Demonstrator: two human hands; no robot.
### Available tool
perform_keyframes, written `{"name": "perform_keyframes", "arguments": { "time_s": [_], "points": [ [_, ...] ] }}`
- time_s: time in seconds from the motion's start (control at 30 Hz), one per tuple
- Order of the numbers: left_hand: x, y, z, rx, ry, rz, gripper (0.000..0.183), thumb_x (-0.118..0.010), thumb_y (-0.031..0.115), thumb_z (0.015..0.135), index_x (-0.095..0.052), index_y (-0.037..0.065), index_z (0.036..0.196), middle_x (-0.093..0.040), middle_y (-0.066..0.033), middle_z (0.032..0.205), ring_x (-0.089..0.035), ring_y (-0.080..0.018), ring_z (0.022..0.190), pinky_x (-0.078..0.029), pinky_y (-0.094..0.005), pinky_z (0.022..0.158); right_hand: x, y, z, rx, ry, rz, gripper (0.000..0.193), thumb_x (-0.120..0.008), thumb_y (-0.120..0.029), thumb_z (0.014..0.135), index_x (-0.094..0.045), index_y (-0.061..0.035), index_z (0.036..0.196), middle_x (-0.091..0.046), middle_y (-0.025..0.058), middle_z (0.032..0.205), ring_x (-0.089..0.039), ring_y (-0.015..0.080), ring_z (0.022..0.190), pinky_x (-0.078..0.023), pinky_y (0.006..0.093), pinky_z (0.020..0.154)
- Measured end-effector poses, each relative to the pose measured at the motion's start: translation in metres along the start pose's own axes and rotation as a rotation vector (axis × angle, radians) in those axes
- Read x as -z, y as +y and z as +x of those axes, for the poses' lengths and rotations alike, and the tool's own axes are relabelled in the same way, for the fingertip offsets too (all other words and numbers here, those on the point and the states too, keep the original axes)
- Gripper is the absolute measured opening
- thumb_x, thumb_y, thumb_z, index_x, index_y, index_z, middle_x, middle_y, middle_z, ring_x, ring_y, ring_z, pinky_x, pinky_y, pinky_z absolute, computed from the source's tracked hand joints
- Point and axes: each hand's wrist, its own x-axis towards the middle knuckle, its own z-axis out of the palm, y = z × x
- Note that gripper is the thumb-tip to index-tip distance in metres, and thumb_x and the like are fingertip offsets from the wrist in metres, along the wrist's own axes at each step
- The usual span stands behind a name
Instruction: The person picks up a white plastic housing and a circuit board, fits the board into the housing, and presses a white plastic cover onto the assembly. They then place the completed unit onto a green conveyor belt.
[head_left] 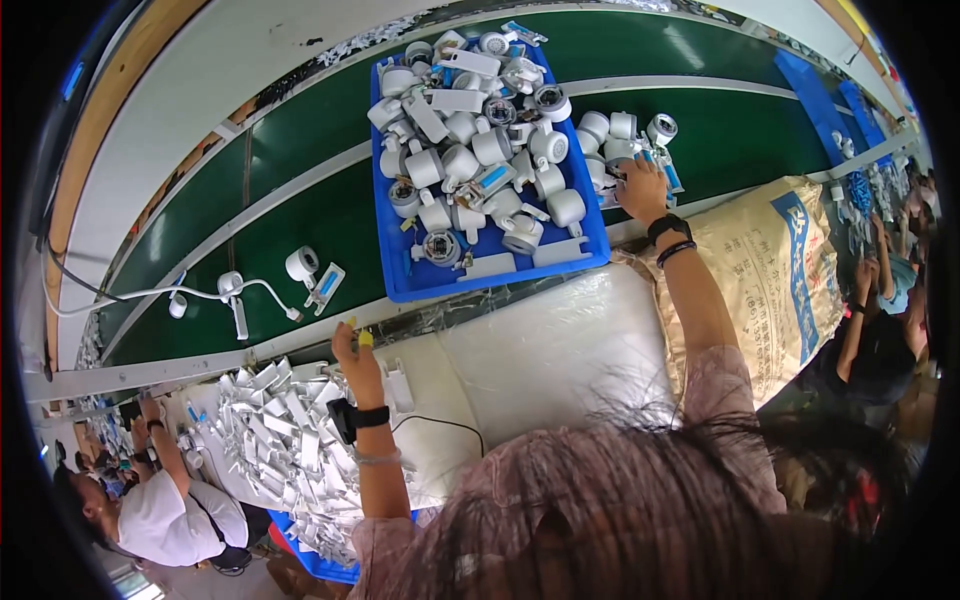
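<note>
My right hand (643,192) reaches over the green conveyor belt, its fingers curled onto a white camera housing (618,150) in a small cluster right of the blue crate. Exactly how the fingertips grip is partly hidden. Beside them lies a flat part with a blue strip (671,172). My left hand (354,352), with yellow finger covers, hovers near the belt's front edge. Its fingers are apart and hold nothing. Close to it on the belt are a round white camera head (301,264) and a flat white piece with a blue strip (326,288).
A blue crate (400,286) heaped with white camera units sits across the belt. White plastic pieces (285,425) are piled left of my left forearm. A brown sack (735,300) lies at right. A white cable (200,292) crosses the left side. Other people work at both sides.
</note>
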Motion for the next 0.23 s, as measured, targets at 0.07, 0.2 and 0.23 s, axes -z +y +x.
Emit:
{"name": "perform_keyframes", "arguments": {
  "time_s": [0.07,0.2,0.23],
  "points": [
    [-0.001,-0.005,-0.022,-0.075,-0.019,-0.023,0.039,-0.051,-0.007,0.082,-0.055,0.003,0.12,-0.049,-0.0191,0.135,-0.045,-0.0322,0.128,-0.034,-0.0373,0.107,0.005,-0.008,0.006,0.118,0.12,0.088,0.047,-0.071,-0.013,0.069,-0.057,-0.0124,0.114,-0.059,0.0105,0.111,-0.054,0.0337,0.11,-0.044,0.0453,0.093],
    [-0.02,0.004,-0.045,0.089,-0.13,-0.207,0.039,-0.05,-0.005,0.08,-0.056,0.004,0.117,-0.047,-0.0176,0.138,-0.043,-0.0335,0.13,-0.029,-0.0389,0.111,-0.006,-0.01,0.015,0.331,-0.018,0.141,0.077,-0.071,-0.007,0.066,-0.044,-0.018,0.137,-0.051,0.0112,0.123,-0.052,0.0319,0.115,-0.043,0.045,0.096],
    [-0.015,-0.001,-0.046,0.068,-0.189,-0.144,0.04,-0.053,-0.003,0.081,-0.055,0.006,0.12,-0.045,-0.0172,0.141,-0.041,-0.0329,0.133,-0.027,-0.0386,0.112,0.001,-0.02,0.015,0.325,-0.068,0.134,0.079,-0.075,-0.011,0.065,-0.044,-0.0159,0.137,-0.051,0.0124,0.123,-0.049,0.0329,0.118,-0.041,0.0474,0.099]
  ]
}}
